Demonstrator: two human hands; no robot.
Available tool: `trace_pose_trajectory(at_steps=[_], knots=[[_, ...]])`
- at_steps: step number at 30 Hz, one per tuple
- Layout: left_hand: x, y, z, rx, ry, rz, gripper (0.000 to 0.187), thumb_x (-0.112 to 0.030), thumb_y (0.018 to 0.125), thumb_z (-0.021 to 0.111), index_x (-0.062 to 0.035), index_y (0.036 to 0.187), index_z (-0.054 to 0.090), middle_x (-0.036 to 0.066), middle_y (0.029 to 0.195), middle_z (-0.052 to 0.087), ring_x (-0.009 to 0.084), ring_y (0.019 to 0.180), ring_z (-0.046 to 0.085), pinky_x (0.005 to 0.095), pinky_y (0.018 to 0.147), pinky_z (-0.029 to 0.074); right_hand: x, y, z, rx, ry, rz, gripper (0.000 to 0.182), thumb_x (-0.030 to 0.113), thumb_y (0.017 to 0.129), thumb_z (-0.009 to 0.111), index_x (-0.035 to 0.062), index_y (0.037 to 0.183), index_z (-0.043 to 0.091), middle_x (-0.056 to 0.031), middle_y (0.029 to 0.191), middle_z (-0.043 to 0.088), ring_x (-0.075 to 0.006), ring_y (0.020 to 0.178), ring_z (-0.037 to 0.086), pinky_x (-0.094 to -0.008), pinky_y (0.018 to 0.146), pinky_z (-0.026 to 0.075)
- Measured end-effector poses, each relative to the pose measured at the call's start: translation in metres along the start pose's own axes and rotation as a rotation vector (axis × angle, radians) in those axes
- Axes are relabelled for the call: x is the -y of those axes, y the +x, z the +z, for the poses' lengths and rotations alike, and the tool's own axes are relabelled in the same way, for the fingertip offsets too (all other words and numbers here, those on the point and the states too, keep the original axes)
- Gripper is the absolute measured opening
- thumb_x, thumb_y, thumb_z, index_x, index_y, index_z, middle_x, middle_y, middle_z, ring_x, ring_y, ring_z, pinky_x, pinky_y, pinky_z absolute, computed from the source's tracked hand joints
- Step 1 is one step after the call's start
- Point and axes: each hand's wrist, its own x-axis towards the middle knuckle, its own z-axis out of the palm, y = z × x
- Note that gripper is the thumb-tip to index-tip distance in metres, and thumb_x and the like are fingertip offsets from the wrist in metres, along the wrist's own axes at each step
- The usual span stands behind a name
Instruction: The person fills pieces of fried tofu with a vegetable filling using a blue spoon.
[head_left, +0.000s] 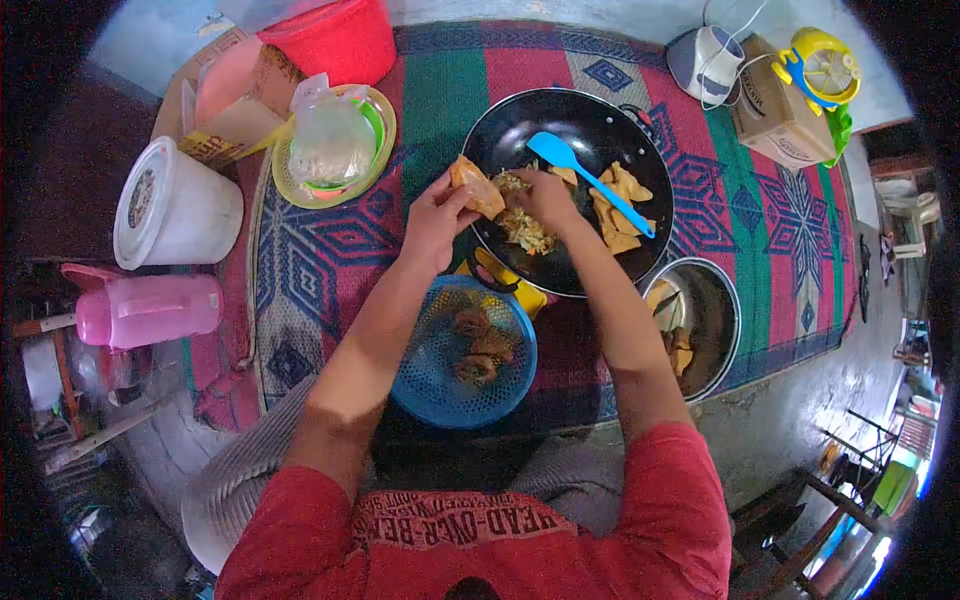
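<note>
Patterned woven mat [750,290] surrounds black wok [600,120]. Left hand [434,220] pinches a fried piece [480,190] at wok's left rim. Right hand [552,205] inside wok, fingers at shredded filling [530,237]; grasp unclear. Wok also holds blue spatula [597,188], golden pieces [630,185]. Blue basket [420,350], wok's near side: brown pieces [477,370].

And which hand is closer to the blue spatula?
Right: the right hand reaches into the pan, just beside the blue spatula. The left hand is farther off, at the pan's left edge, holding a brown piece of food.
</note>
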Motion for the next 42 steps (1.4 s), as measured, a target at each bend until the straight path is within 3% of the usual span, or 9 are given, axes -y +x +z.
trace_pose_trajectory(at_steps=[4,14,17,20,26,32,34,37,42], knots=[[0.005,0.002,-0.006,0.013,-0.007,-0.04,0.039,-0.004,0.082,0.049,-0.0042,0.119,0.041,0.008,0.107,0.049,0.0188,0.095,0.052,0.0329,0.078,0.048,0.012,0.007,0.016,0.147,-0.28,0.048,0.032,0.013,0.07,0.055,0.015,0.102,0.056,-0.0149,0.092,0.057,-0.0309,0.086,0.056,-0.0399,0.073,0.046],[0.009,-0.003,-0.004,0.004,-0.005,-0.044,0.04,-0.006,0.081,0.051,-0.0062,0.119,0.042,0.008,0.109,0.049,0.018,0.097,0.051,0.0325,0.08,0.046,0.012,0.006,0.021,0.051,-0.242,0.058,0.03,0.015,0.064,0.061,0.0101,0.093,0.058,-0.0159,0.084,0.058,-0.0326,0.08,0.056,-0.0394,0.072,0.046],[0.007,-0.003,-0.008,0.027,0.011,-0.067,0.041,-0.006,0.081,0.052,-0.0056,0.12,0.041,0.008,0.111,0.049,0.0178,0.097,0.052,0.0316,0.08,0.046,0.006,0.007,0.01,0.069,-0.199,-0.031,0.031,0.012,0.069,0.057,0.0172,0.099,0.058,-0.0132,0.09,0.059,-0.03,0.08,0.057,-0.0389,0.072,0.047],[0.003,-0.004,-0.012,0.034,-0.032,-0.05,0.041,-0.006,0.08,0.052,-0.0052,0.12,0.041,0.008,0.11,0.05,0.0175,0.096,0.052,0.0308,0.08,0.046,0.009,0.005,-0.007,0.174,-0.08,0.05,0.03,0.011,0.068,0.057,0.0158,0.098,0.058,-0.0153,0.084,0.06,-0.0318,0.078,0.057,-0.0393,0.07,0.047],[0.008,-0.009,-0.004,0.023,-0.002,-0.083,0.041,-0.005,0.08,0.051,-0.006,0.12,0.041,0.007,0.109,0.051,0.0168,0.095,0.052,0.0303,0.08,0.046,0.002,0.005,0.015,0.058,-0.172,0.013,0.027,0.017,0.062,0.067,0.0053,0.085,0.059,-0.0172,0.076,0.059,-0.0316,0.072,0.058,-0.0364,0.062,0.045],[0.007,-0.007,-0.006,0.035,-0.011,-0.033,0.041,-0.005,0.081,0.051,-0.0064,0.12,0.041,0.006,0.107,0.051,0.0164,0.095,0.052,0.0301,0.079,0.046,-0.013,0.002,-0.021,0.032,0.044,-0.032,0.027,0.011,0.062,0.066,0.0029,0.087,0.061,-0.0164,0.078,0.06,-0.0257,0.071,0.06,-0.0339,0.063,0.048],[0.004,-0.01,0.002,0.009,0.001,-0.069,0.041,-0.004,0.081,0.051,-0.0058,0.12,0.041,0.007,0.107,0.051,0.0165,0.095,0.051,0.0303,0.079,0.046,-0.018,0.0,-0.027,0.122,0.275,0.212,0.02,0.012,0.065,0.068,0.0031,0.082,0.061,-0.0067,0.066,0.059,-0.0133,0.056,0.054,-0.0282,0.05,0.043],[0.011,-0.005,0.009,0.043,-0.021,-0.046,0.04,-0.004,0.081,0.05,-0.0058,0.12,0.041,0.007,0.106,0.051,0.0165,0.094,0.052,0.0306,0.079,0.046,-0.016,-0.009,-0.041,0.121,0.447,0.283,0.02,0.01,0.069,0.065,0.0002,0.086,0.061,-0.0027,0.069,0.058,-0.0088,0.056,0.052,-0.0238,0.049,0.043],[0.018,0.001,0.02,0.041,-0.004,-0.045,0.041,-0.004,0.081,0.051,-0.006,0.12,0.041,0.007,0.105,0.051,0.0166,0.093,0.052,0.0295,0.077,0.046,-0.007,-0.021,-0.081,0.169,0.656,0.283,0.024,0.015,0.067,0.069,-0.0004,0.084,0.061,-0.0039,0.069,0.059,-0.0094,0.057,0.054,-0.0224,0.052,0.043]])
